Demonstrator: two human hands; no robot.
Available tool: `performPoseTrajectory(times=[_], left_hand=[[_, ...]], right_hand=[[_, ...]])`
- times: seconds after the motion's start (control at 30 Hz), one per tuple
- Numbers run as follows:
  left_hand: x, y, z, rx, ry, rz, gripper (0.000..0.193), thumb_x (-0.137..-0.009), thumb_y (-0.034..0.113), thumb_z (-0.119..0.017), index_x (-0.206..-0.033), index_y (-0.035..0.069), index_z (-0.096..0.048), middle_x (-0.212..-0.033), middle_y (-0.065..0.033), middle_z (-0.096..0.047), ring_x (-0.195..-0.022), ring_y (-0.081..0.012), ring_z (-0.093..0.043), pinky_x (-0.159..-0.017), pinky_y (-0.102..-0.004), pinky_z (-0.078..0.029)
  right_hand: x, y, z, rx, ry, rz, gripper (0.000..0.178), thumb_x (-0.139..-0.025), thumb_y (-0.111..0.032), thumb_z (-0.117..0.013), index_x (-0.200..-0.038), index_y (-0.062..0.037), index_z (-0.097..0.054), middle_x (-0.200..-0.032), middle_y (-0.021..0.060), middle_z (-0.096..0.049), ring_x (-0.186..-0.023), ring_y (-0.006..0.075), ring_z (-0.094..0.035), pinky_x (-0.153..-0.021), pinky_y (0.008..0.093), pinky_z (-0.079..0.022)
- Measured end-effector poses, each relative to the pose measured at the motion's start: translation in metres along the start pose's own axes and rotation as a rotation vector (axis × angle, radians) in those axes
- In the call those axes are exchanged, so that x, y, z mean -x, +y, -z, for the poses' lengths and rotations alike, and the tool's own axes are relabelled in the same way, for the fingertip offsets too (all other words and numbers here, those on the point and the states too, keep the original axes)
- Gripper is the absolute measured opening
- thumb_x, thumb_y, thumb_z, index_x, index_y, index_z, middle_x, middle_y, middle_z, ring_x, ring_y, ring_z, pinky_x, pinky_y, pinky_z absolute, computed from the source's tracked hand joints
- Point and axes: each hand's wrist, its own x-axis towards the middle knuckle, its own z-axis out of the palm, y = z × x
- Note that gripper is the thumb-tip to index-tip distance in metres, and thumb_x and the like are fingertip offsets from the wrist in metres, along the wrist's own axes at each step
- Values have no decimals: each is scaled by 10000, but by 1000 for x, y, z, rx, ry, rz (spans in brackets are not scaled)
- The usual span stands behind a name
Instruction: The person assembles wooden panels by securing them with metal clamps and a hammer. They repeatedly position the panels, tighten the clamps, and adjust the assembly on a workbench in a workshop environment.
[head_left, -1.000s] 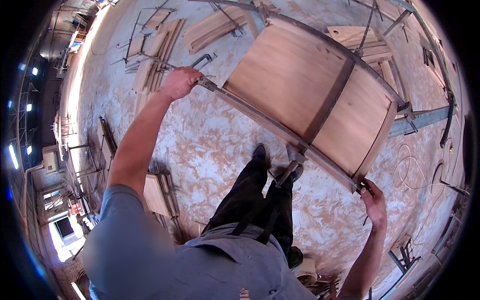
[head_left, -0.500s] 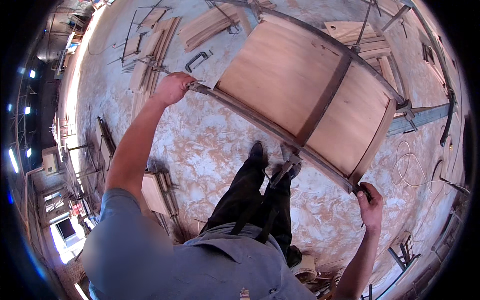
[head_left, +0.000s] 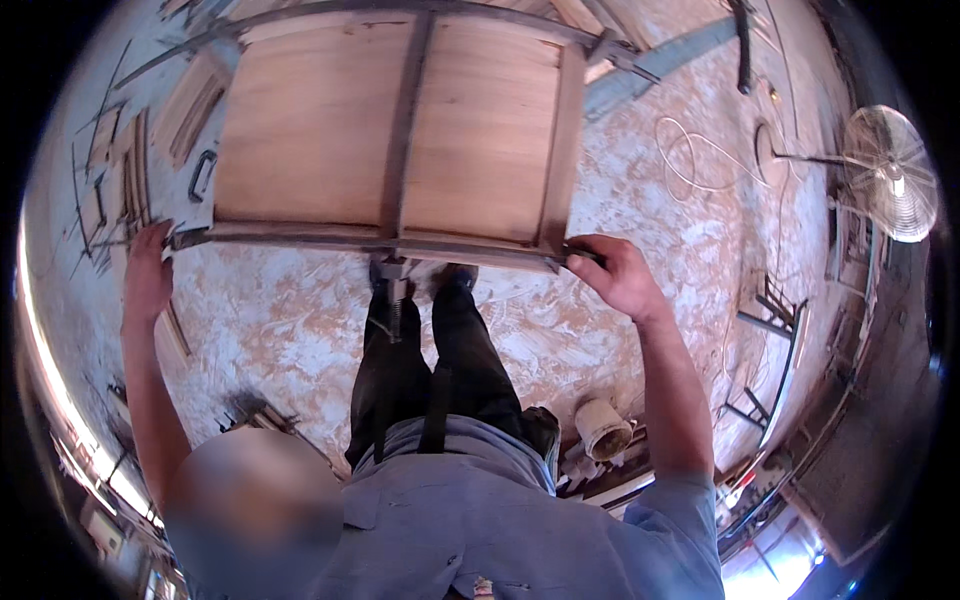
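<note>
A pale wooden panel (head_left: 305, 130) lies in front of me in a wooden frame. A dark bar clamp (head_left: 310, 238) runs along its near edge, and another metal clamp bar (head_left: 408, 110) crosses its face. My left hand (head_left: 150, 275) is closed at the near clamp's left end, its fingers partly hidden. At the right end, my right hand (head_left: 620, 278) has its thumb and fingers closed round the dark end piece. Below the crossing bar a screw clamp head (head_left: 396, 285) hangs over my legs.
A black G-clamp (head_left: 202, 175) and stacked boards (head_left: 190, 105) lie on the floor to the left. On the right are a looped pale cable (head_left: 690, 165), a standing fan (head_left: 890, 175) and a metal frame (head_left: 780, 370). A white bucket (head_left: 602, 430) stands near my legs.
My view has swung to the right, so the panel now looks nearly level and the fan and bucket show more. Both hands remain at the near clamp's ends.
</note>
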Motion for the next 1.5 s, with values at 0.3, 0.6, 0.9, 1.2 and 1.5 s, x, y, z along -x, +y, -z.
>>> performPoseTrajectory(times=[0.3, 0.6, 0.9, 1.2, 1.5], left_hand=[[-93, 340, 55, 517, -135, -465, 403, -796, 211, -665, -1135, 26, -553, -1085, -153, -581, -1035, -322, -556, -870, -412, -466], [-107, 380, 19, 428, -118, -519, 167, -803, 206, -639, -776, 64, -555, -726, -92, -608, -687, -292, -635, -556, -408, -500], [-106, 381, 17, 433, -133, -517, 153, -814, 190, -620, -766, 61, -552, -700, -93, -618, -678, -290, -638, -547, -415, -498], [-106, 383, 16, 452, -113, -538, 133, -801, 144, -607, -721, 60, -542, -694, -89, -612, -699, -271, -639, -556, -411, -502], [-106, 381, 18, 499, -114, -509, 143, -793, 150, -617, -734, 57, -525, -689, -107, -594, -673, -303, -622, -557, -432, -491]], right_hand=[[-1, -8, 5, -11, -56, -94, 533, -769, -554, -603, -989, -77, -693, -808, 159, -671, -788, 314, -649, -713, 375, -511], [2, -7, 2, 171, 73, 67, 538, -770, -585, -596, -949, -86, -688, -707, 135, -649, -734, 340, -639, -649, 413, -514], [25, 1, 23, 29, 311, 355, 386, -792, -284, -691, -1051, -8, -612, -980, 178, -626, -931, 345, -601, -774, 396, -504], [86, 65, 35, 569, 268, 294, 553, -688, -23, -702, -1204, -74, -507, -1325, 131, -466, -1189, 322, -490, -922, 405, -462], [65, 83, 16, 384, 349, 551, 467, -670, -33, -733, -1108, -58, -574, -1246, 137, -561, -1117, 321, -568, -885, 394, -504]])
